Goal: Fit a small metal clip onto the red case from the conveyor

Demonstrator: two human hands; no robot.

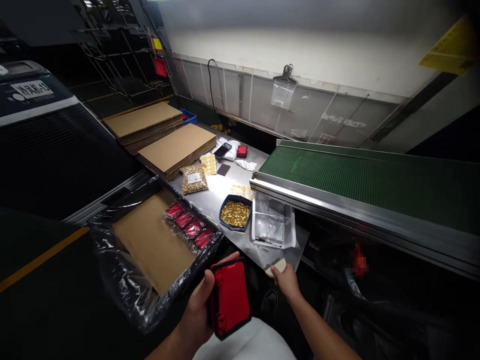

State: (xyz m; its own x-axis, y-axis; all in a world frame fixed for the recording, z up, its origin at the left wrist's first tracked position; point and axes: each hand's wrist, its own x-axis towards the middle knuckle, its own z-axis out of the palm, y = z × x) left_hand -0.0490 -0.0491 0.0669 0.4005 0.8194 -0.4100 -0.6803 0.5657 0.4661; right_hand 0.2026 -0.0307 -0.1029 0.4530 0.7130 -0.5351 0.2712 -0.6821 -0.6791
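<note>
My left hand grips a red plastic case with a black edge, held upright over my lap. My right hand rests at the near edge of the steel table, fingers closed on a small pale flat piece. Just beyond it lies a stack of clear plastic bags. A blue tray of small gold parts sits left of the bags. To the left, a box lined with black plastic holds a cardboard sheet and a row of red cases.
A green conveyor belt runs along the right. Flat cardboard stacks, a bag of gold parts, yellow sticker sheets, a phone and a small red item lie further back. A dark machine stands at left.
</note>
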